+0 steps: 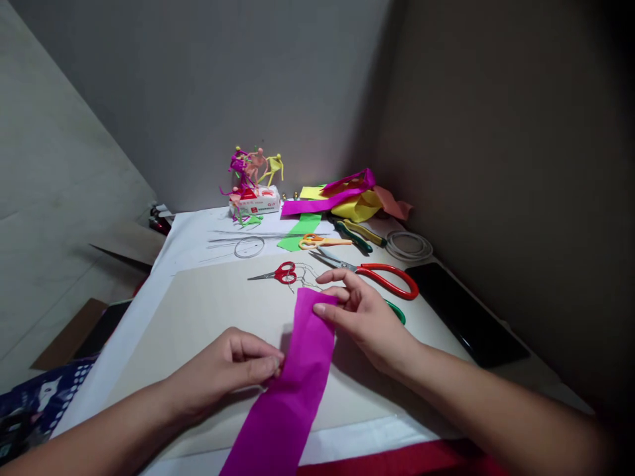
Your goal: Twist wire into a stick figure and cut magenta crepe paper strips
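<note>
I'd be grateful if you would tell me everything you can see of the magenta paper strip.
The magenta paper strip is a long, flat, matte band, slightly creased, that looks like crepe paper. It lies on a beige card sheet, running towards the person and out of view. The left hand pinches its side edge, while the right hand's fingers touch its far end.

Room over the card (198, 337), red-handled scissors (380, 272) beyond the right hand (367, 324)

A craft workspace, its board (198, 337) strewn with scissors (381, 274) and crepe paper (292, 390).
</note>
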A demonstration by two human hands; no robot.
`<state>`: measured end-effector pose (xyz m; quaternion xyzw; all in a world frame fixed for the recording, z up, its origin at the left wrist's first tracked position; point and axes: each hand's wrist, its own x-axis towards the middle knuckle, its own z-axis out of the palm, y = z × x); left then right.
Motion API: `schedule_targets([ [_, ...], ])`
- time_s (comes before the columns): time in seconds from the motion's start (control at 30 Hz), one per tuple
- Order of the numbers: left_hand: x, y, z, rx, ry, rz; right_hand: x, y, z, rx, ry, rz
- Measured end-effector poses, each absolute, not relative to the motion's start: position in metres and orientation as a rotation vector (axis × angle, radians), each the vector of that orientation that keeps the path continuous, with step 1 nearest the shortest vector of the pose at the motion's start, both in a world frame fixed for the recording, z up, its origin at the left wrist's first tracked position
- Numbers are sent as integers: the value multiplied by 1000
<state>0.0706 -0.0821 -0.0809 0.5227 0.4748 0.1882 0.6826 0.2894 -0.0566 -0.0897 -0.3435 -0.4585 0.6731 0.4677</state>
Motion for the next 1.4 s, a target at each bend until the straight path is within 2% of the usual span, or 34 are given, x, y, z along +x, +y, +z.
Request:
schedule_targets([
  [0.13, 77, -83, -79, 1160, 986, 375, 290, -57, -91, -937, -1241, 1652],
  [0.33, 85, -87, -79, 1231, 1003, 328, 278, -68, -100, -1023, -1574, 1116],
  [0.4, 87, -88, -81, 1156, 1027, 384, 277, -68, -100, -995, -1526, 1207],
  [0.53, 89, -88, -86, 886, 1025, 532, 276, -65, -98, -920, -1299, 1650],
  [0.63, 88, -86, -89, 828, 1030, 568, 276, -64, -100, -907, -1321, 1786],
  [0.8, 86, -84, -94, 835, 984, 587, 273, -69, -103, -982, -1512, 1628],
  [1.07, 84, -79, -95, 732, 965, 636, 276, -71, -105, -821, -1718, 1330],
  [1.4, 74, -73, -99, 569, 898, 626, 279, -67, -116, -750, -1857, 1132],
])
